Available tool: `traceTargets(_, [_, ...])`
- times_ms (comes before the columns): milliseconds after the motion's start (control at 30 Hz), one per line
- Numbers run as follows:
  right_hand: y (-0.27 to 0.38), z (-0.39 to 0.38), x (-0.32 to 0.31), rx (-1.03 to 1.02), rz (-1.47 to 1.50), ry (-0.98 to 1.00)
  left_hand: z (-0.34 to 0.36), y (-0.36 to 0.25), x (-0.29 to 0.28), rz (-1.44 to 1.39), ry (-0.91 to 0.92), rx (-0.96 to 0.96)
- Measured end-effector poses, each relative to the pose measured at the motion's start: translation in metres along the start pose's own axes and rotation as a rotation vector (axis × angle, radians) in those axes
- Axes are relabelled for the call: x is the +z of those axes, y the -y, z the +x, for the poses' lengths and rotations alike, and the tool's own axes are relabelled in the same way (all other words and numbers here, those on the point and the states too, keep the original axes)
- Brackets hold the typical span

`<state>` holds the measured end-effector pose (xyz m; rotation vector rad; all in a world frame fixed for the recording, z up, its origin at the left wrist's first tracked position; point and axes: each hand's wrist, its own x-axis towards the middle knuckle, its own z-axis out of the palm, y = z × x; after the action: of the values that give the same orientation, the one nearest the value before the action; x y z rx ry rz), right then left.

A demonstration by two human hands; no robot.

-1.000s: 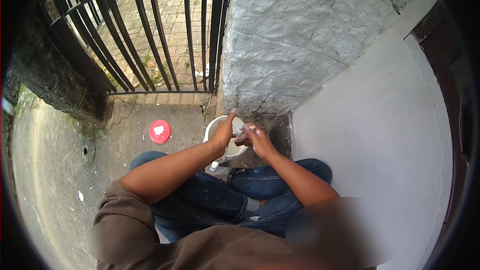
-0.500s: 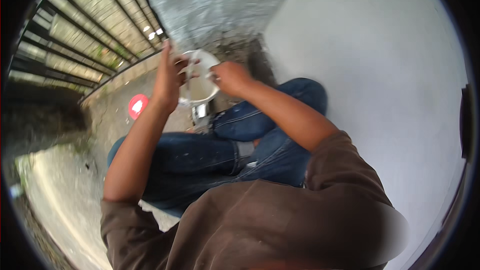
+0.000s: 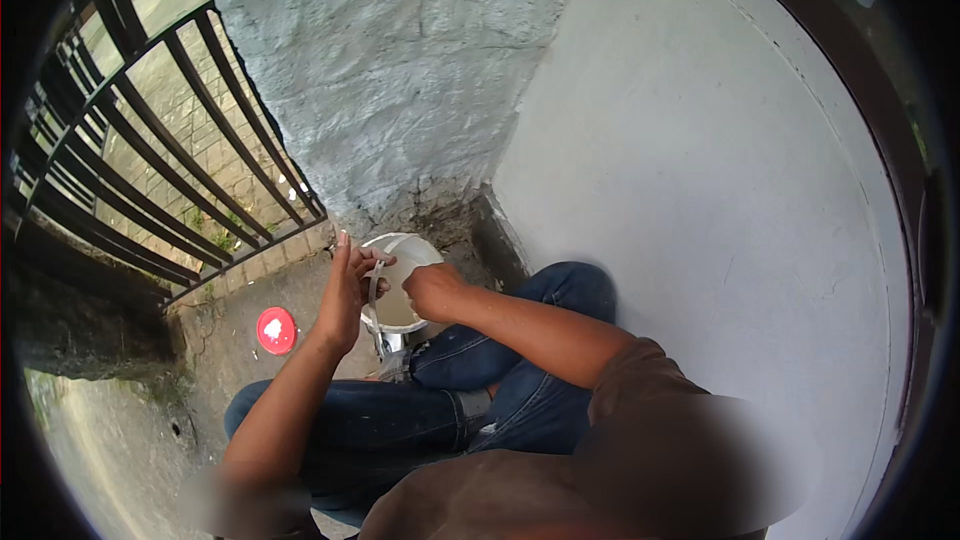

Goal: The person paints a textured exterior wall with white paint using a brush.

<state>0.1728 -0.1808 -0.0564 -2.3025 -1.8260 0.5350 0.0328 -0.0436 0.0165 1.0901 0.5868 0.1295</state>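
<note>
A white bucket (image 3: 417, 252) stands on the ground in front of my crossed legs, with a pale greyish mass inside. Its light strip-like handle (image 3: 374, 290) arcs over the left part of the opening. My left hand (image 3: 346, 290) is at the bucket's left rim, thumb side up, fingers apart and reaching past the strip; whether they touch it is unclear. Over the right side of the opening, my right hand (image 3: 434, 292) is closed, its fingertips turned down and inward. What it pinches, if anything, is hidden.
A red round lid (image 3: 276, 330) with white paste on it lies to the left. Black metal railings (image 3: 165, 140) rise beyond it. A rough grey wall (image 3: 390, 80) meets a smooth pale wall (image 3: 700, 190) behind the bucket. Something shiny and silvery (image 3: 394, 342) sits at the bucket's near side.
The view has tilted up, so bucket, lid and hands appear lower and more wall shows. My right hand has tightened downward over the bucket; my left stays at the rim.
</note>
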Motion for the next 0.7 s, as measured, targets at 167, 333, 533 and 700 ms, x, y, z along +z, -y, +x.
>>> traceTargets(167, [0.005,0.0,-0.04,0.074,0.266,-0.101,0.0,-0.013,-0.001,0.104,0.078,0.009])
traceTargets(333, [0.003,0.01,-0.063,0.027,0.516,-0.325,-0.023,-0.051,-0.008,0.033,0.071,0.078])
traceTargets(533, [0.001,0.01,-0.067,0.108,0.74,-0.499,-0.024,-0.073,-0.022,0.001,-0.077,0.148])
traceTargets(700, [0.006,0.009,-0.075,0.08,0.863,-0.524,-0.023,-0.078,-0.025,0.057,-0.095,0.184])
